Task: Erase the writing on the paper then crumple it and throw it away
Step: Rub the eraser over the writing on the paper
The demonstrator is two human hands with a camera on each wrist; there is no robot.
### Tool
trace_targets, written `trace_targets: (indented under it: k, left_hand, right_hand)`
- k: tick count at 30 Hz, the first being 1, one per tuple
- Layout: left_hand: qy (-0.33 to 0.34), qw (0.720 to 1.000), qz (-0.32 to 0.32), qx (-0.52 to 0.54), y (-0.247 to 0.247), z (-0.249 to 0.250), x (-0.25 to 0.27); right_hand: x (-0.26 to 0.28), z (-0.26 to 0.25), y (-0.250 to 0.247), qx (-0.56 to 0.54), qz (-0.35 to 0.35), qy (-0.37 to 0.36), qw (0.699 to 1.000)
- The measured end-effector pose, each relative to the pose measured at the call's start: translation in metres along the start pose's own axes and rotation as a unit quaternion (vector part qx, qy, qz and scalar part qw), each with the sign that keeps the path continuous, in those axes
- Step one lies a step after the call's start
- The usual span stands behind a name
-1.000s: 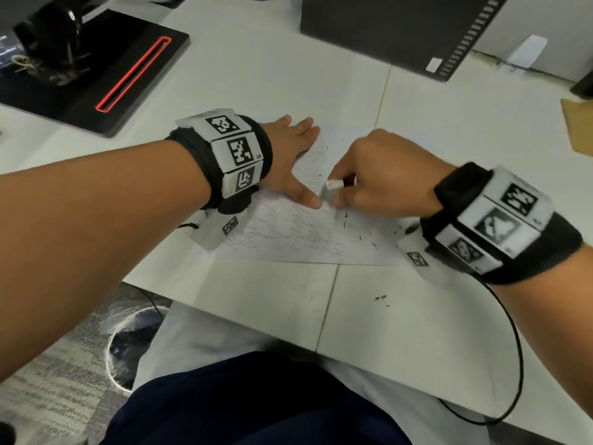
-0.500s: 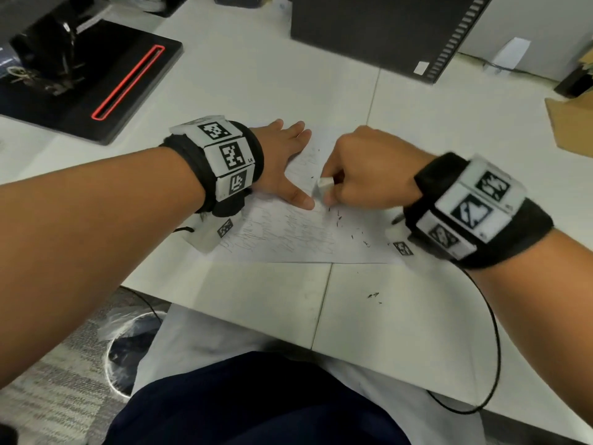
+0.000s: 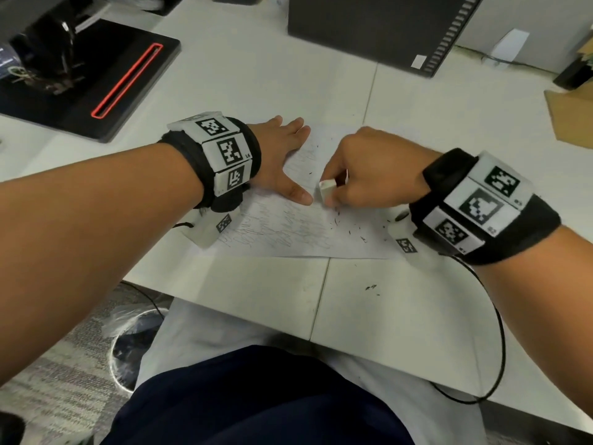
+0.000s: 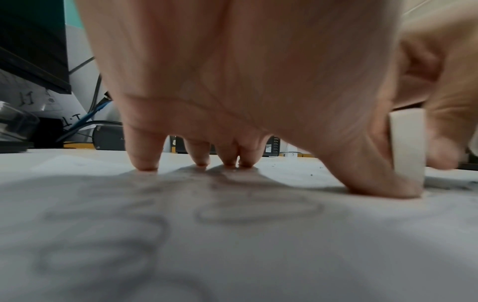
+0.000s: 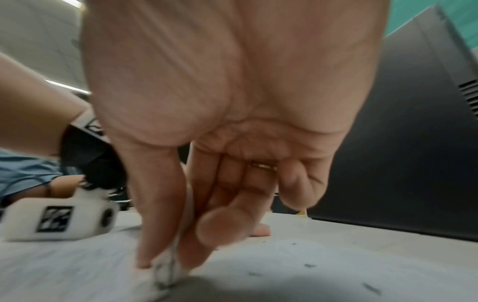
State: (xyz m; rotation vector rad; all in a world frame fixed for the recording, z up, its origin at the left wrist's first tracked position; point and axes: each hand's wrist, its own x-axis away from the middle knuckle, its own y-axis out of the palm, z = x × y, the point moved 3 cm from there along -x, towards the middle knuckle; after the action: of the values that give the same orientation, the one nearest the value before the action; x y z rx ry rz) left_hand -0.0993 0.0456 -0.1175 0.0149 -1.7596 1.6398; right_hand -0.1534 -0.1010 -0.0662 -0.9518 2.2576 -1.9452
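Observation:
A white sheet of paper (image 3: 288, 232) with pencil scribbles lies on the white table (image 3: 256, 75). My left hand (image 3: 282, 155) lies flat on the sheet's left part, fingers straight, thumb spread toward the right hand. In the left wrist view the left hand's fingertips (image 4: 145, 161) press on the paper (image 4: 232, 255). My right hand (image 3: 369, 175) pinches a white eraser (image 3: 327, 189) between thumb and fingers, its lower end on the sheet beside the left thumb. The eraser (image 5: 165, 269) shows smudged at its tip; it is also seen as a white eraser (image 4: 407, 143).
Dark eraser crumbs (image 3: 353, 226) are scattered over the sheet and table. A black device with a red slot (image 3: 125, 81) sits back left, a black computer case (image 3: 378, 24) at the back, cardboard (image 3: 571, 114) far right. A lined bin (image 3: 134, 342) stands on the floor below left.
The eraser and right hand have shifted slightly over the sheet beside the left thumb. The left hand stays flat on the paper. More crumbs lie on the sheet.

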Motion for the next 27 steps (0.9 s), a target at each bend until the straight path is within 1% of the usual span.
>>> trace_targets:
  k: [5,8,9,13,15,17,21,25,27]
  left_hand:
    - [-0.001,1.0,-0.005,0.001,0.001,-0.001,-0.001]
    - [0.002,1.0,-0.004,0.002,0.001,0.0,-0.001]
    - [0.002,1.0,-0.006,0.001,0.0,0.001,-0.002]
    - [0.004,1.0,-0.005,-0.007,0.0,0.0,-0.002]
    - [0.005,1.0,0.004,-0.014,0.0,0.0,-0.003]
    - [0.003,1.0,0.004,-0.014,0.001,-0.001,-0.003]
    - [0.005,1.0,0.0,-0.01,0.002,-0.002,-0.004]
    - [0.004,1.0,0.001,-0.007,0.0,-0.001,-0.003]
    - [0.006,1.0,0.002,-0.012,0.0,0.0,-0.002]
  right_hand:
    - [0.035,-0.016,0.022,0.024,-0.048,-0.039,0.998]
    - [0.041,-0.016,0.022,0.015,-0.072,-0.04,0.996]
    - [0.037,-0.014,0.019,0.011,-0.068,-0.036,0.997]
    - [0.008,0.0,0.005,0.01,0.016,0.0,1.0]
    - [0.004,0.003,0.007,0.012,0.023,0.004,1.0]
    - [0.013,-0.003,0.015,0.013,0.007,-0.01,1.0]
    - [0.044,-0.015,0.032,-0.008,-0.046,-0.034,0.998]
    - [0.049,-0.014,0.032,-0.012,-0.069,-0.026,0.997]
    - [0.047,-0.012,0.029,-0.034,-0.071,-0.017,0.997]
